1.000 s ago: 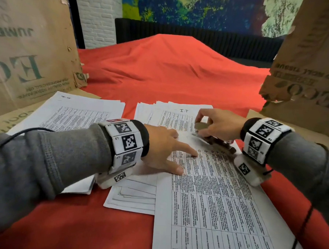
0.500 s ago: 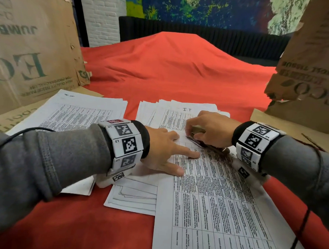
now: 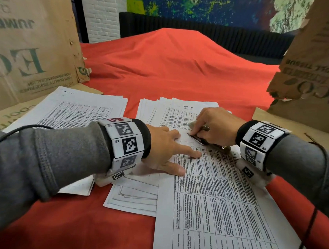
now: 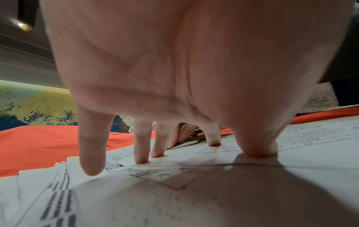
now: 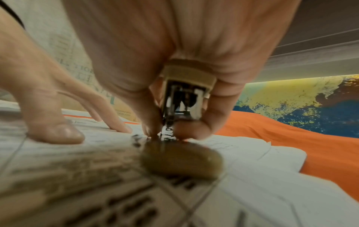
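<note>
So I had the stapler (image 3: pixel 198 139) in my right grip (image 3: pixel 218 126), fingers curled over the top and thumb on the side. Its nose sat on the far left corner of the printed sheets (image 3: pixel 222 203) lying in front of me on the red-covered table (image 3: pixel 172 71). In the right wrist view the stapler looked pushed down onto the paper, but I couldn't tell if a staple had gone through. My left grip (image 3: pixel 164 150) held nothing. It was flat, fingers spread, fingertips (image 4: pixel 141 159) pressing the sheets down just beside the stapler.

Handling notes: the paper was light and floppy and slides on itself, so pinning it flat near the corner seemed the way to go. Otherwise I figured the pages would fan out like the stack (image 3: pixel 135 197) underneath. The stapler was small, stiff metal and looked a bit slick, so I reckoned it was best held across the top near the front, so the push goes straight down. Another pile (image 3: pixel 80 110) sat off to the left by a cardboard box (image 3: pixel 30 56).
</note>
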`<state>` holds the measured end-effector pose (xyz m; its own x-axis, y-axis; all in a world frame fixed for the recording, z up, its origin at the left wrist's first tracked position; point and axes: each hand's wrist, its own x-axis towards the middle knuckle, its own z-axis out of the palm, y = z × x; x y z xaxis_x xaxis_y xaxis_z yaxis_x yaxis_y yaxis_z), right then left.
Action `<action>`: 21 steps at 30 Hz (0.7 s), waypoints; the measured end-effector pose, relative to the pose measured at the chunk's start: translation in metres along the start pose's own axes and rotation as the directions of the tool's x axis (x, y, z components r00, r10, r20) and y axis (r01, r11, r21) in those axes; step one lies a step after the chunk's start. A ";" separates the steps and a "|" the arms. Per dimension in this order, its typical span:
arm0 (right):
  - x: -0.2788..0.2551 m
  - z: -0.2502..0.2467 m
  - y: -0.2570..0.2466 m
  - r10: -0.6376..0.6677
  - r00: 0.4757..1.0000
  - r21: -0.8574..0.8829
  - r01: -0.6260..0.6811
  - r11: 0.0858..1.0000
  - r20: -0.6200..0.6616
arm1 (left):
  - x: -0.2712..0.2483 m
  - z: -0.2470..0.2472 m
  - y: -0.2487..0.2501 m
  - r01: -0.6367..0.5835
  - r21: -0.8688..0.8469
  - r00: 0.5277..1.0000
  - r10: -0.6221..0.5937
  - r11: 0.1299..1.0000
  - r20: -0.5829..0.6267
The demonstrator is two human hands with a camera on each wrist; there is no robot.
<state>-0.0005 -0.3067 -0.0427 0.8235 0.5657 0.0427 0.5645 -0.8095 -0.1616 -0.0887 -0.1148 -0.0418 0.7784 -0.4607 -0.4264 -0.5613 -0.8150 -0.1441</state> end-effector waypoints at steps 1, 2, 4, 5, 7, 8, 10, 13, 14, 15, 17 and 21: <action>0.001 0.001 0.000 -0.004 1.000 0.006 0.004 1.000 -0.002 | 0.000 0.000 0.000 -0.001 0.000 1.000 0.001 1.000 -0.001; 0.003 0.002 0.000 -0.010 1.000 0.006 0.010 1.000 -0.005 | 0.000 0.000 0.000 -0.002 -0.001 1.000 0.002 1.000 -0.001; 0.004 0.003 -0.001 -0.017 1.000 0.004 0.017 1.000 -0.012 | 0.001 0.000 0.000 -0.005 -0.003 1.000 0.005 1.000 -0.004; 0.004 0.003 -0.001 -0.021 1.000 0.006 0.021 1.000 -0.016 | 0.001 0.000 0.000 -0.006 -0.001 1.000 0.006 1.000 -0.004; 0.005 0.005 -0.001 -0.025 0.999 -0.003 0.025 1.000 -0.027 | 0.001 -0.001 0.000 -0.006 0.002 1.000 0.006 1.000 0.000; 0.007 0.006 -0.002 -0.028 0.999 -0.012 0.027 1.000 -0.034 | 0.001 -0.001 0.000 -0.005 0.000 1.000 0.005 1.000 0.001; 0.013 0.009 -0.006 -0.016 0.999 -0.019 0.015 1.000 -0.040 | 0.001 -0.001 0.001 -0.005 -0.002 1.000 0.005 1.000 0.000; 0.022 0.010 -0.011 -0.013 0.999 -0.012 0.013 1.000 -0.049 | 0.000 -0.001 0.001 -0.004 -0.011 1.000 0.004 1.000 0.000; 0.024 0.009 -0.011 -0.011 0.998 -0.003 0.011 1.000 -0.054 | -0.001 -0.001 0.001 -0.003 -0.012 1.000 0.003 1.000 -0.001; 0.023 0.007 -0.011 -0.011 0.998 0.007 0.011 1.000 -0.059 | -0.001 0.000 0.001 -0.004 -0.012 1.000 0.004 1.000 -0.004; 0.020 0.005 -0.012 -0.014 0.998 0.008 0.014 1.000 -0.066 | -0.001 0.001 0.000 -0.010 -0.013 1.000 0.009 1.000 -0.013; 0.018 0.004 -0.014 -0.017 0.998 0.013 0.018 1.000 -0.059 | -0.001 0.001 0.000 -0.010 -0.006 1.000 0.010 1.000 -0.010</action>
<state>0.0061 -0.2842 -0.0435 0.8155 0.5694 0.1034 0.5785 -0.7970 -0.1735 -0.0892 -0.1141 -0.0420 0.7758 -0.4719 -0.4190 -0.5670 -0.8126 -0.1347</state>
